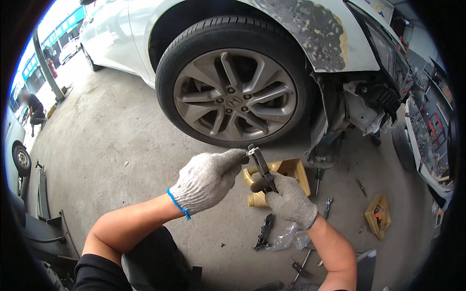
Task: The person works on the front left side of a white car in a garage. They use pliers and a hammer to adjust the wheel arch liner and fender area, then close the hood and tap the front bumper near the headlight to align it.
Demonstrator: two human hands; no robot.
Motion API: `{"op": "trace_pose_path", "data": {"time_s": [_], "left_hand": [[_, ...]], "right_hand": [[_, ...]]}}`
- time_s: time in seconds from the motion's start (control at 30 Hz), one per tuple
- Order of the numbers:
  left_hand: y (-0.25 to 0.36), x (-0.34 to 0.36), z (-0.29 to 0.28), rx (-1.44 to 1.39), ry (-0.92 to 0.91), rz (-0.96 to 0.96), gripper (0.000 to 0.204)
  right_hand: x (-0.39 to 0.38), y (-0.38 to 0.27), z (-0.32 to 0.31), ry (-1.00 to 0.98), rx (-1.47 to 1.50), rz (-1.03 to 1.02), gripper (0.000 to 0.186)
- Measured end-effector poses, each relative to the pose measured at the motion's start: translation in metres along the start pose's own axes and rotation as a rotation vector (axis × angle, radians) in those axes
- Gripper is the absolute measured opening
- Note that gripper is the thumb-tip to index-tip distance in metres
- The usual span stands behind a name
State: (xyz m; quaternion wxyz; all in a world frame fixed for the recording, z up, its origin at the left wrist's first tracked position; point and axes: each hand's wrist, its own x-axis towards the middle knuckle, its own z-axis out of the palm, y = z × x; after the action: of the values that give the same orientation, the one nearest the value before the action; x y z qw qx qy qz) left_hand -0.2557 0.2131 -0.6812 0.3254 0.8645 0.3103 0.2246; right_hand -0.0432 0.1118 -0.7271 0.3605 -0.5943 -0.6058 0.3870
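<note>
Dark grey and slim, the bar-shaped part (262,166) would probably handle as light and stiff, perhaps a little slick under gloved fingertips, and seems best taken by its lower end, clear of the fiddly top; it is held tilted in the air before the car wheel (235,101), clasped in the right hand (290,199), while the left hand (208,177) has its fingertips gathered by the upper end, though I cannot tell whether they pinch anything; its sides look straight, with a paler, brighter tip
</note>
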Motion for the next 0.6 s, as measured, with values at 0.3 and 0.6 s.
{"op": "trace_pose_path", "data": {"time_s": [0.3,0.6], "left_hand": [[0.013,0.006,-0.012,-0.257,-0.203,-0.235,0.033],[0.012,0.009,-0.020,-0.602,-0.369,-0.432,0.043]], "right_hand": [[0.000,0.000,0.000,0.002,-0.125,-0.051,0.024],[-0.005,-0.002,-0.005,-0.003,-0.084,-0.053,0.020]]}}
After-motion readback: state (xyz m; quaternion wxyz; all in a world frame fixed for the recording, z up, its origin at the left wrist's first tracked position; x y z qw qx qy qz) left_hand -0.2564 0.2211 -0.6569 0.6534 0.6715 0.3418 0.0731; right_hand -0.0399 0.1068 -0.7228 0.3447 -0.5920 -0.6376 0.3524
